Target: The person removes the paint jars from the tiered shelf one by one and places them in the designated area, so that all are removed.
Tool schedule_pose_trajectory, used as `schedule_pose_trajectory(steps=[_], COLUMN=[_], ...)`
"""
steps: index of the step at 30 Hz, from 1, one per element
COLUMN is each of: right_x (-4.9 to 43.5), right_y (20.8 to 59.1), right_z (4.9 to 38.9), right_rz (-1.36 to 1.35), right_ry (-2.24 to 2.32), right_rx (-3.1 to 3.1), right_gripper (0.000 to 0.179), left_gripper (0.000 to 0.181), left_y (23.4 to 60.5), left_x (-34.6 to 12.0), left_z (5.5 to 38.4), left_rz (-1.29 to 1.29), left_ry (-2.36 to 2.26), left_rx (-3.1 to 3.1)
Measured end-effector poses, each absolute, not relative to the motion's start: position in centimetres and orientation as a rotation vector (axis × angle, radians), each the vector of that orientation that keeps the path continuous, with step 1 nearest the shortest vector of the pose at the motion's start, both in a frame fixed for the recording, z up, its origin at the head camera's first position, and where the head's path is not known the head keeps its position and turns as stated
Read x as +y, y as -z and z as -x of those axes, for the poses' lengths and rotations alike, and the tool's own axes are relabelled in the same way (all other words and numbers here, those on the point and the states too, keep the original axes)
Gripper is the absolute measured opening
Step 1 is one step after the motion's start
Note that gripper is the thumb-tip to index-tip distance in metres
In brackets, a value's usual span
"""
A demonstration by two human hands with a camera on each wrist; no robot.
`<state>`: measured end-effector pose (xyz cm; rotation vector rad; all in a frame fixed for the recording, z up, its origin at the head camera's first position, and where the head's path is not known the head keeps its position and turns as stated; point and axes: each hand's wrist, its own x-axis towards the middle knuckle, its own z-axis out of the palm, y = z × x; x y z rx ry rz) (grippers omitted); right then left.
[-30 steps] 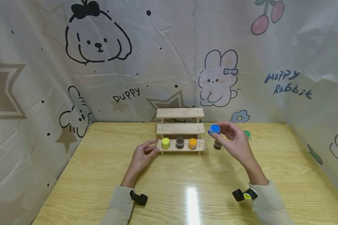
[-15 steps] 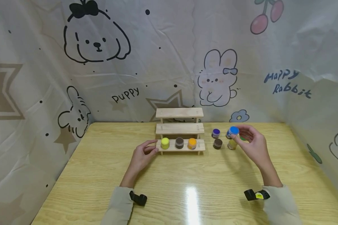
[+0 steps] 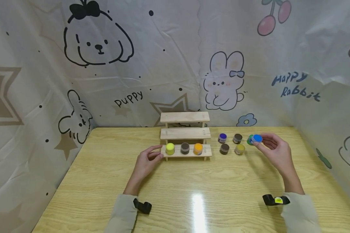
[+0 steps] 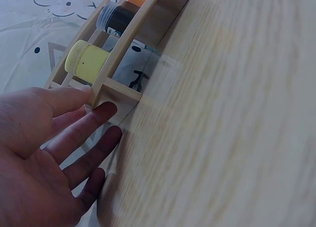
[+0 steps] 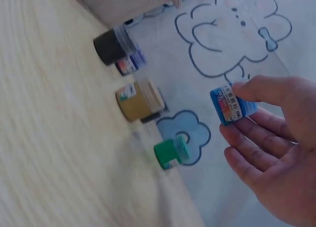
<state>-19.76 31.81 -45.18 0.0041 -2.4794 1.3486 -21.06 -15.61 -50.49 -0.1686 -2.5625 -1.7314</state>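
My right hand (image 3: 275, 151) pinches a small blue paint jar (image 3: 257, 138) between thumb and fingers. In the head view this jar partly covers a green paint jar (image 3: 250, 139); the right wrist view shows its printed label (image 5: 229, 103). My left hand (image 3: 147, 163) holds the left end of the bottom step of a three-step wooden shelf (image 3: 175, 155), thumb on the plank. On that step stand a yellow jar (image 3: 170, 149), a dark jar (image 3: 185, 148) and an orange jar (image 3: 198, 149).
Right of the shelf, a purple jar (image 3: 222, 138), two dark jars (image 3: 237, 138) and an ochre jar (image 3: 239, 149) stand on the wooden table (image 3: 175, 194). A printed cloth (image 3: 169, 64) hangs behind and at both sides.
My right hand has carried the blue jar rightward, past the standing jars to the green one, uncovering the jars it hid before. The left hand has stayed at the shelf's end.
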Motion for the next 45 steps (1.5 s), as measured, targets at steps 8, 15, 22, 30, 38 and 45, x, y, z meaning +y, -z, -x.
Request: schedule_pose_trajectory(steps=[8, 15, 22, 30, 38, 45], right_x=[33.4, 33.9, 33.8, 33.9, 34.0, 33.7], right_y=[46.9, 47.9, 48.6, 49.3, 48.9, 47.1], right_z=[19.7, 19.8, 19.9, 20.2, 20.0, 19.7], right_rz=[0.077, 0.136, 0.121, 0.139, 0.097, 0.042], right_ry=[-1.357, -1.347, -1.318, -1.297, -1.300, -1.303], right_rx=[-2.566, -2.661, -2.706, -2.724, -2.728, -2.624], right_gripper=[0.052, 0.055, 0.054, 0.054, 0.056, 0.052], left_gripper=[0.039, 0.039, 0.039, 0.038, 0.037, 0.038], left_y=[50.3, 49.9, 49.8, 49.8, 49.8, 50.0], left_x=[-15.6, -15.5, -15.5, -15.5, -15.5, -15.5], left_z=[20.9, 20.8, 20.8, 20.8, 20.9, 20.9], left_rz=[0.184, 0.179, 0.185, 0.172, 0.163, 0.172], left_ry=[1.748, 1.742, 1.740, 1.747, 1.756, 1.747], left_rx=[-2.557, -2.564, -2.567, -2.563, -2.565, -2.562])
